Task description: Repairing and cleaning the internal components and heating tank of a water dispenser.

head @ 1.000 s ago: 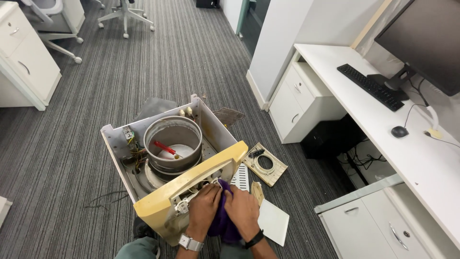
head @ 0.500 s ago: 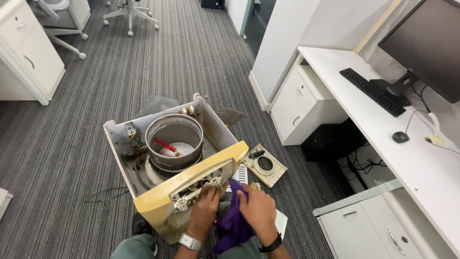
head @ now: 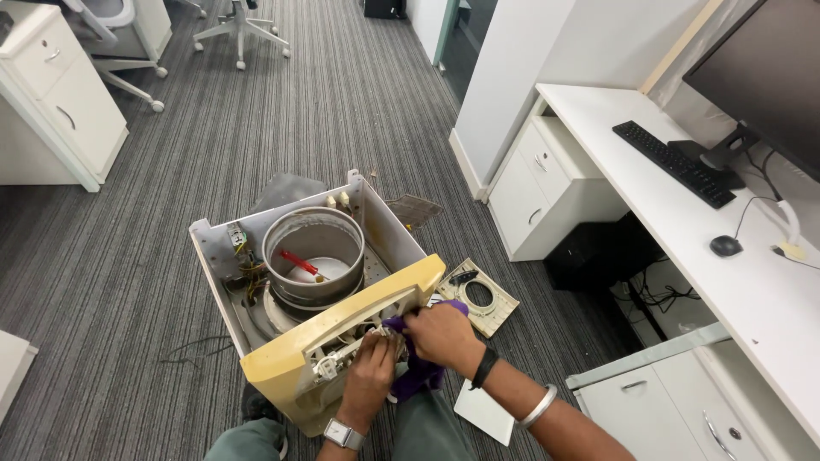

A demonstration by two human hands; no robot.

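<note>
Opened appliance casing (head: pixel 256 282) on carpet, metal drum (head: pixel 314 256) beyond both hands, red-handled tool (head: pixel 297 263) inside. Left hand (head: pixel 369 376) curled against yellowed front panel (head: pixel 342 329), fingertips at white fittings; grip on anything unclear. Right hand (head: pixel 440 333) closed on purple cloth (head: pixel 416 371), bunched between hands, close to body. Best: steady panel with left, short strokes, cloth clear of wiring. Loose square plate (head: pixel 478 299) just right of right hand.

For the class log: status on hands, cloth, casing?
Left hand on yellowed front panel. Right hand gripping purple cloth. Screwdriver in drum.
</note>
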